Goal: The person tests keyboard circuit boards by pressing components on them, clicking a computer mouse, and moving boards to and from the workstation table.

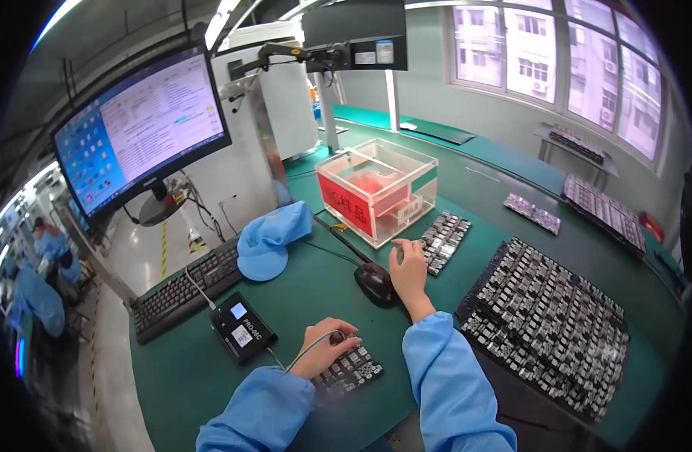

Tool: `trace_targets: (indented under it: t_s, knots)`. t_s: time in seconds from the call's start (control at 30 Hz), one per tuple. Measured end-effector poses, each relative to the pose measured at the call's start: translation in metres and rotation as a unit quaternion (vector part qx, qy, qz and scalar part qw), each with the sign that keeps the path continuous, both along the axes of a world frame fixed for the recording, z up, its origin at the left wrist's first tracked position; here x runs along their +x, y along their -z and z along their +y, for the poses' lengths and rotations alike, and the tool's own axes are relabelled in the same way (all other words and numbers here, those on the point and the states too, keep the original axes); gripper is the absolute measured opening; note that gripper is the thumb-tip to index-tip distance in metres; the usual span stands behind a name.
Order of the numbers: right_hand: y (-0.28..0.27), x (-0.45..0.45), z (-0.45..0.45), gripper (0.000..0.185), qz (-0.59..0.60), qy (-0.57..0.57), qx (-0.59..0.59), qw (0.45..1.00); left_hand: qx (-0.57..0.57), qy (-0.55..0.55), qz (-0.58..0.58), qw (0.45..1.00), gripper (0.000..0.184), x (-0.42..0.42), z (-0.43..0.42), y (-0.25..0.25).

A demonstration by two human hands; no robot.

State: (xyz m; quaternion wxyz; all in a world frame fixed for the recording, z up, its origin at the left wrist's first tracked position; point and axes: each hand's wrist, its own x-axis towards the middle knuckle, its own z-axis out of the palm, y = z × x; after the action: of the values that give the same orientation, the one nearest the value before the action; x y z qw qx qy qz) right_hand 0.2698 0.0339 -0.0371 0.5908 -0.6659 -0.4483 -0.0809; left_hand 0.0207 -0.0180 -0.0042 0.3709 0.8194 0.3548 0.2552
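My left hand point(323, 348) is closed over the left end of a small circuit board panel point(351, 371) on the green bench. A thin cable runs over that hand from a black box point(242, 328) with a small lit screen; what its fingertips pinch is too small to make out. My right hand point(408, 273) hovers or rests just right of the black mouse point(375, 284), fingers bent and apart, with nothing seen in it. Beyond its fingertips lies another board panel point(444, 242).
Stacked board panels point(546, 324) cover the right side. A clear box with a red label point(347, 205) stands behind the mouse. A blue cap point(267, 252) lies over the keyboard point(188, 290); a monitor point(142, 128) hangs at left. Two people in blue are far left.
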Motion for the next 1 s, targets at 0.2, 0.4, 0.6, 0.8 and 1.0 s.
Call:
trace_targets:
  t_s: [0.2, 0.4, 0.6, 0.8, 1.0]
  knots:
    - [-0.009, -0.038, -0.014, 0.011, -0.104, -0.049, -0.030, 0.993, 0.017, 0.001, 0.019, 1.000, 0.027, 0.002, 0.000, 0.006]
    - [-0.015, -0.041, -0.023, 0.014, -0.196, -0.092, -0.080, 0.973, 0.023, -0.002, 0.012, 1.000, 0.029, 0.003, -0.001, 0.007]
    - [-0.015, -0.042, -0.028, 0.018, -0.166, -0.115, -0.077, 0.976, 0.071, 0.013, 0.003, 0.997, 0.029, 0.001, 0.003, 0.013]
    - [-0.011, -0.044, -0.038, 0.035, -0.166, -0.130, -0.135, 0.968, 0.057, 0.021, -0.011, 0.998, 0.029, 0.000, 0.002, 0.014]
    - [-0.010, -0.043, -0.040, 0.042, -0.155, -0.142, -0.171, 0.963, 0.054, 0.021, -0.019, 0.998, 0.030, -0.001, 0.000, 0.013]
